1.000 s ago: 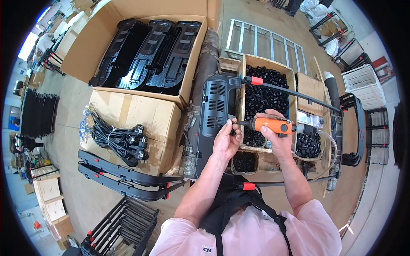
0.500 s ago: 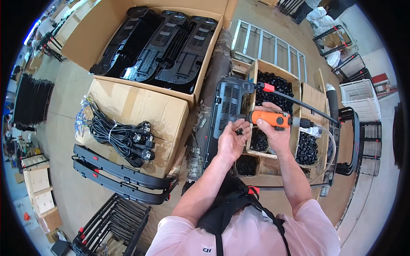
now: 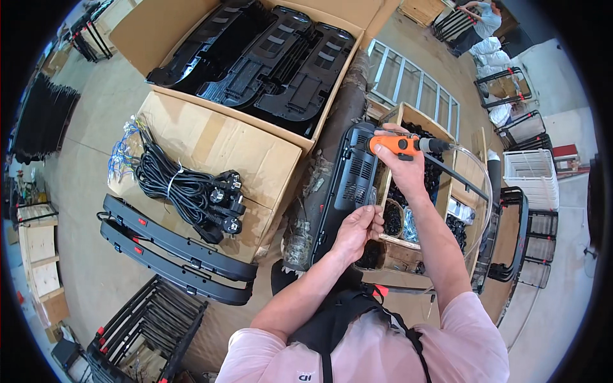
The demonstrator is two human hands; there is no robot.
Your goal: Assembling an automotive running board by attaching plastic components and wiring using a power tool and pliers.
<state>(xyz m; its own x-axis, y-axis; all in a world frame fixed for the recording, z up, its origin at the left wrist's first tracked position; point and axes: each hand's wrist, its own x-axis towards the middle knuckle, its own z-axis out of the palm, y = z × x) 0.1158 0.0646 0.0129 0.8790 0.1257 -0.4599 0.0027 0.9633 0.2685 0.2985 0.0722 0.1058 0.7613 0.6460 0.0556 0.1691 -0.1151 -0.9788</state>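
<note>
My right hand [image 3: 403, 167] grips an orange air screwdriver [image 3: 394, 144], its clear hose [image 3: 486, 185] curving away to the right. The driver's front end is over the upper part of a long black plastic panel [image 3: 354, 172] with vent slots; I cannot tell whether the tip touches it. Close to the panel's right edge, lower down, my left hand [image 3: 359, 231] is closed with thumb and fingers pinched together. The small dark screws seen in its palm earlier are now hidden by the curled fingers. A black tube frame [image 3: 456, 173] runs from the panel to the right.
Wooden bins [image 3: 399, 246] of small black parts stand right of the panel. To the left, a carton [image 3: 211, 137] bears a bundle of black power cables [image 3: 175, 182]. An open box [image 3: 345, 83] holds more black panels. Curved black bars [image 3: 172, 255] lie at the near left.
My right hand has moved the screwdriver up and slightly left. My left hand has turned, lowered and closed its fingers. The view has shifted, and a person shows at the far right.
</note>
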